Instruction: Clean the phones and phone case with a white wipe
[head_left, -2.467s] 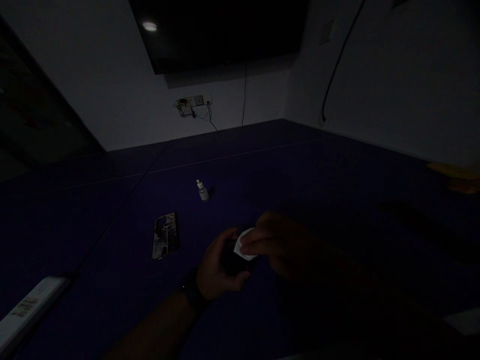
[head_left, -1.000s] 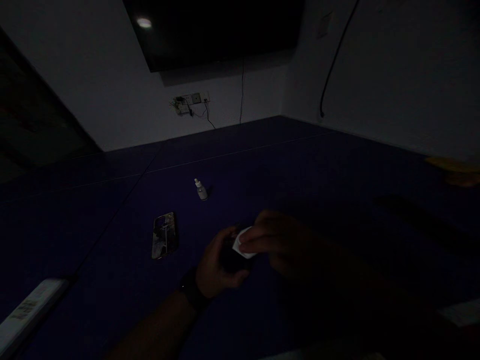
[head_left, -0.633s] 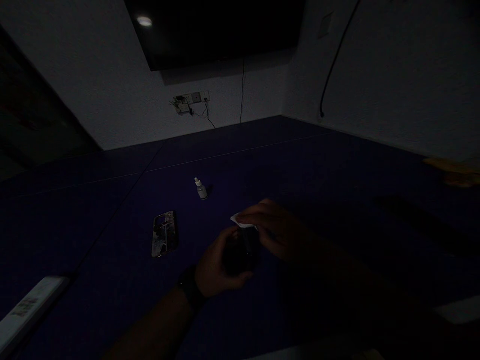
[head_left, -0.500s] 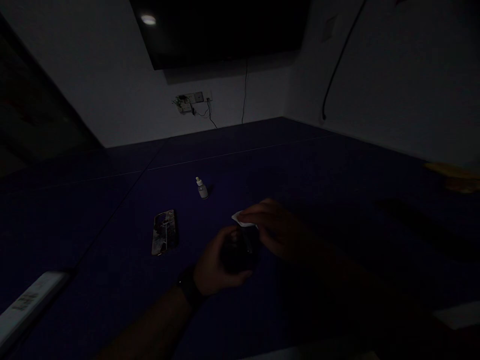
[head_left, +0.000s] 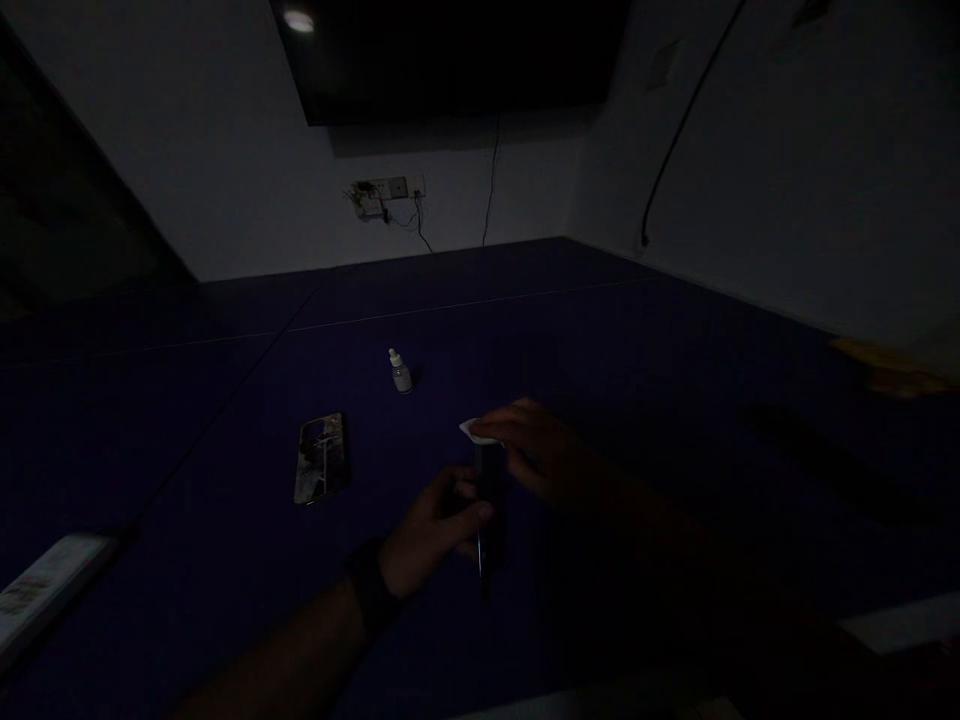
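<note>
A dark, thin phone [head_left: 491, 485] stands nearly edge-on over the blue surface. My left hand [head_left: 427, 530], with a dark watch band at its wrist, grips the phone's side between thumb and fingers. At its upper edge, my right hand [head_left: 551, 455] is closed on a small white wipe [head_left: 472, 431], pressing it against the phone. To the left lies a patterned phone case [head_left: 321, 458] with a camera cut-out. A small dropper bottle [head_left: 401, 375] with a white top stands upright beyond my hands. Dim light hides much of the phone's surface.
A white power strip [head_left: 49, 585] lies at the left edge. A large screen [head_left: 450, 60] hangs above wall sockets [head_left: 382, 190] with cables. Yellowish material [head_left: 892, 368] and a long dark object [head_left: 832, 460] lie at the right.
My left hand has turned the phone from a broader view to nearly edge-on, and its thumb has moved up. The right hand keeps the wipe at the top edge. The view shifts slightly.
</note>
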